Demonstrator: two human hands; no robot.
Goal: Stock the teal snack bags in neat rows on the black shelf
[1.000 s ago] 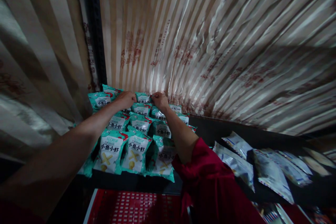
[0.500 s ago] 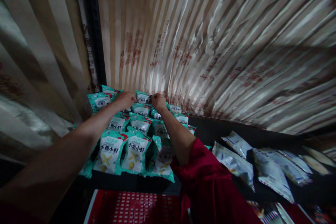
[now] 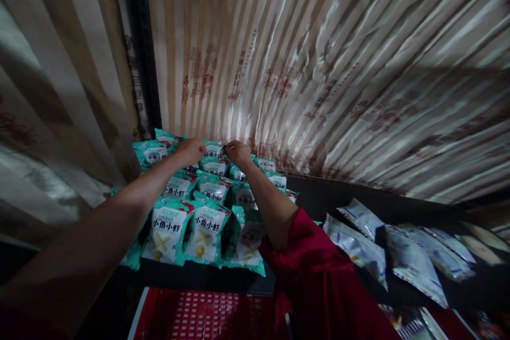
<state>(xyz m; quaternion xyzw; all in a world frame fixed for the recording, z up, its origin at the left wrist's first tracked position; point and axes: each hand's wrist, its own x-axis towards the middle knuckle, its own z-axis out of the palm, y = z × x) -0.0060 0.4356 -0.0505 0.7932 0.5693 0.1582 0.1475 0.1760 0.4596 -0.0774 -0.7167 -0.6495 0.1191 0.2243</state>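
Note:
Several teal snack bags [image 3: 205,231] with a fish-and-shrimp print lie in rows on a dark shelf [image 3: 319,199]. Both my arms reach to the back row. My left hand [image 3: 190,150] is closed over the left edge of a rear teal bag [image 3: 214,149]. My right hand [image 3: 238,152], in a red sleeve pushed up the forearm, pinches the right edge of the same bag. The bag sits between the two hands, close against the striped backing.
Striped, crinkled foil-like sheeting [image 3: 319,64] covers the back and left of the shelf. Silver and white snack bags [image 3: 398,255] lie scattered on the shelf's right part. A red perforated basket [image 3: 207,316] sits below the shelf's front edge.
Both hands have stayed on the rear bag; my right hand has shifted slightly left and back, bringing the hands a little closer together.

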